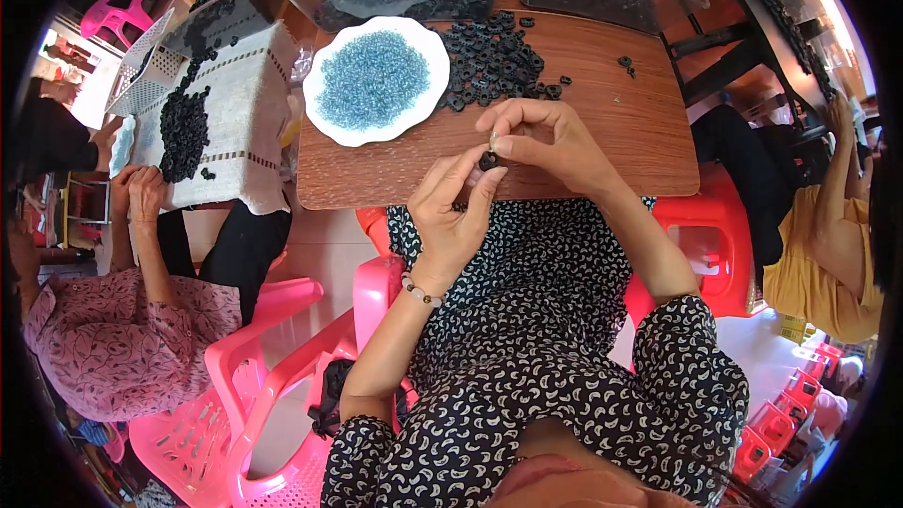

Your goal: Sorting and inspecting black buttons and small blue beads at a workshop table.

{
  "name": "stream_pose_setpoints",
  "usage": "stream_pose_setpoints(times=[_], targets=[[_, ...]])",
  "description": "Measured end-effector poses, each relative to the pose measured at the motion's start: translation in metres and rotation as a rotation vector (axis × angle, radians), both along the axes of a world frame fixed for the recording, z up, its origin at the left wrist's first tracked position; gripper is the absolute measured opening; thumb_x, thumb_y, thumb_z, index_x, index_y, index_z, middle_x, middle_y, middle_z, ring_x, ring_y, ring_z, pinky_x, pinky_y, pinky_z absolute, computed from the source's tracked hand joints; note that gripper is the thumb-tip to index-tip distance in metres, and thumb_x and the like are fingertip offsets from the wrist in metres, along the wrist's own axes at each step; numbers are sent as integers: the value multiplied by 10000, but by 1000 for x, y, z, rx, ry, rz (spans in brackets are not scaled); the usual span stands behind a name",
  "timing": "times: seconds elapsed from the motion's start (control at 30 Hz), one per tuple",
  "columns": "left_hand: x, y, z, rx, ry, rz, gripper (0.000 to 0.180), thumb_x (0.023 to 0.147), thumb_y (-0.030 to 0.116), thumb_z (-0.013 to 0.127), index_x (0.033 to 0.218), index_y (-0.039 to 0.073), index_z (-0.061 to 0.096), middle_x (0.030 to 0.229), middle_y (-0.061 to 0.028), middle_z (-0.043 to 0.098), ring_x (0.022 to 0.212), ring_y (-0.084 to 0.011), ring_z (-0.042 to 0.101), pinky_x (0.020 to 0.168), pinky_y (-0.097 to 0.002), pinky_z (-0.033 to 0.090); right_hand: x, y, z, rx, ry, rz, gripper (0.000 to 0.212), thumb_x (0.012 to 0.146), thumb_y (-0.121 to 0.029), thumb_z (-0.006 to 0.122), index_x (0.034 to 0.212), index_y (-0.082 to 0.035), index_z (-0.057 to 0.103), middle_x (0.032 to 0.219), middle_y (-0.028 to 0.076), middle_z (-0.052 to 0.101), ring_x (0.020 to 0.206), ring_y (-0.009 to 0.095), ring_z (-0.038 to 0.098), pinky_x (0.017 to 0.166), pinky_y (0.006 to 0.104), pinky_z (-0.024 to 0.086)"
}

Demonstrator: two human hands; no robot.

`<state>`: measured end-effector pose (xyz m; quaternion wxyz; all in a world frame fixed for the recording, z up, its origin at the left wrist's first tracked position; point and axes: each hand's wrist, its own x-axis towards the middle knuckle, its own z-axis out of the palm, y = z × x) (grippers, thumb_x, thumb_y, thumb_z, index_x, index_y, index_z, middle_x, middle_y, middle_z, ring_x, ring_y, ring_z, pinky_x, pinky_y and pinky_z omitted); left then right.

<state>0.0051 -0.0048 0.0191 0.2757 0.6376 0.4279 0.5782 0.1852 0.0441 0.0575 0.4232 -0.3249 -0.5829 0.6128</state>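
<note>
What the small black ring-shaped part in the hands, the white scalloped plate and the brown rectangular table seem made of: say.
Part: perhaps plastic or rubber; dark, slightly shiny, too small to settle. Plate: smooth, likely melamine or ceramic, from its even white rim. Table: probably wood or laminate, satin, from its streaky grain.

a small, rounded black part [487, 161] with an opening near its middle is pinched between the thumb and fingers of the left hand [446, 214], off the tabletop. just above it, a tiny, pale, translucent piece [493, 138] sits at the fingertips of the right hand [553, 143]; whether the two touch is too small to tell. beyond, many loose, ring-like black parts [489, 58] lie in an untidy heap, next to a broad mound of tiny, translucent, grey-blue pieces [374, 75].
</note>
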Motion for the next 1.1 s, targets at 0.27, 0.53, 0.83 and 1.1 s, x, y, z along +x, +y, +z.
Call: stream_pose_setpoints(times=[0.27, 0.53, 0.83, 1.1], targets=[[3, 0, -4, 10, -30, 5, 277, 868, 42, 790, 1140, 10, 742, 895, -74, 713, 710, -135, 623, 640, -262, 508, 1, -7, -12, 109, -24, -12, 86, 928, -70, 727, 988, -15, 700, 1165, 105, 653, 1025, 115, 614, 905, 281, 515], [2, 2, -8, -11, -35, 1, 283, 865, 27, 785, 1145, 15, 743, 897, -79, 716, 708, -135, 622, 637, -259, 504, 9, -3, -2, 735, -430, -162, 162, 854, -80, 779, 1015, -60, 765, 989, 46, 755, 956, 193, 613, 898, 341, 453], [1, 1, -9, -37, 16, -9, 280, 857, 27, 792, 1132, 4, 746, 899, -83, 717, 711, -131, 635, 643, -256, 505, 33, -2, -2, 445, -453, -479, 171, 888, -123, 762, 1037, -39, 772, 892, 69, 758, 724, 93, 616, 659, 258, 495], [2, 0, -6, -27, 58, -25, 332, 858, 28, 800, 1184, 3, 739, 927, -93, 717, 730, -123, 637, 664, -243, 515, 89, 4, 2, 348, -932, -572, 183, 915, -127, 706, 1028, 15, 731, 814, 156, 721, 679, 221, 662, 651, 347, 514]])
